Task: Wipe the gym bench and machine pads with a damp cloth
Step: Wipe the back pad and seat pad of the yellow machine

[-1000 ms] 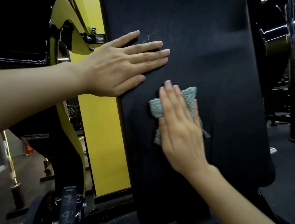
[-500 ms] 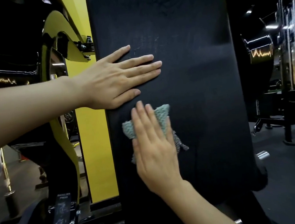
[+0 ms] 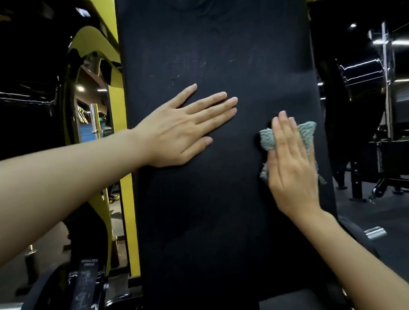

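- Right hand (image 3: 292, 164), fingers flat and extended, presses the teal cloth (image 3: 306, 133) against the back pad (image 3: 228, 214), near the pad's right edge.
- Left hand (image 3: 181, 129), fingers splayed and holding nothing, braces flat on the pad's left half.
- Step: wiping the pad's mid-height; next move likely needs strokes above the hands, where faint pale scuffs show.
- Left of the pad: yellow machine frame (image 3: 124, 186).
- Right of the pad: dim gym floor, dark racks (image 3: 395, 138).
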`<state>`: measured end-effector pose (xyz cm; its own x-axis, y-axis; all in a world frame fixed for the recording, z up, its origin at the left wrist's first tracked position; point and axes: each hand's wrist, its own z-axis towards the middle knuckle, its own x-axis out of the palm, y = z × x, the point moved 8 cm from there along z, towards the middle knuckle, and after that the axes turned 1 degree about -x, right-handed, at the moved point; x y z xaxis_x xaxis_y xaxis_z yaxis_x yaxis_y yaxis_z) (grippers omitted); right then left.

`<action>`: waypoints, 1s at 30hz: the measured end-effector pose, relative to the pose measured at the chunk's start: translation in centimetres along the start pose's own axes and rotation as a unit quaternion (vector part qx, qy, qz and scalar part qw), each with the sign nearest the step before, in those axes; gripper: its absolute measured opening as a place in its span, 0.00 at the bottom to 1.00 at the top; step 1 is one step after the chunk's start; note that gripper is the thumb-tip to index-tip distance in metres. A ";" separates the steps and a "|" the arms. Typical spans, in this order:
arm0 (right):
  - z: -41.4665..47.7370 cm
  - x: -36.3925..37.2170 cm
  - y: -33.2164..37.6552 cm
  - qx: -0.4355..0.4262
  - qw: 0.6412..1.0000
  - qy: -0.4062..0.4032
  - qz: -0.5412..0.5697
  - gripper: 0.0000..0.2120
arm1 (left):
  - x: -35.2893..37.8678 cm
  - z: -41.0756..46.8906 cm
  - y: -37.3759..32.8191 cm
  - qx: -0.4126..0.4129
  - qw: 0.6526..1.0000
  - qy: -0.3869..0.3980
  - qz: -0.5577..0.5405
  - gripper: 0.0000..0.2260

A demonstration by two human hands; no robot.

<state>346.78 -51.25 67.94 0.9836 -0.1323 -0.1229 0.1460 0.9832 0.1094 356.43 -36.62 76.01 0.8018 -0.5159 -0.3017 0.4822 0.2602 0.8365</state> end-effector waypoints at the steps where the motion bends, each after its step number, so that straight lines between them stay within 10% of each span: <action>1: 0.3 -0.4 -0.9 0.017 1.000 -0.008 -0.005 0.26 | 0.0 0.2 0.0 0.000 1.000 0.001 0.003 0.27; 7: -0.1 0.2 0.5 0.070 0.996 -0.046 -0.038 0.27 | 0.0 0.8 -0.1 0.003 1.000 0.006 0.024 0.27; 17: -2.3 2.8 7.3 -0.086 0.996 0.014 -0.001 0.25 | -0.3 1.7 -0.1 0.011 1.000 0.004 0.025 0.26; 30: -0.8 -1.0 -2.7 0.106 0.992 -0.066 -0.034 0.27 | -0.2 2.4 -0.3 0.001 0.999 -0.013 0.029 0.26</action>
<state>345.28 -53.68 66.99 0.9742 -0.2255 -0.0088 0.2169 0.9251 0.3116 355.26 -38.57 76.92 0.8187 -0.5216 -0.2403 0.4341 0.2883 0.8535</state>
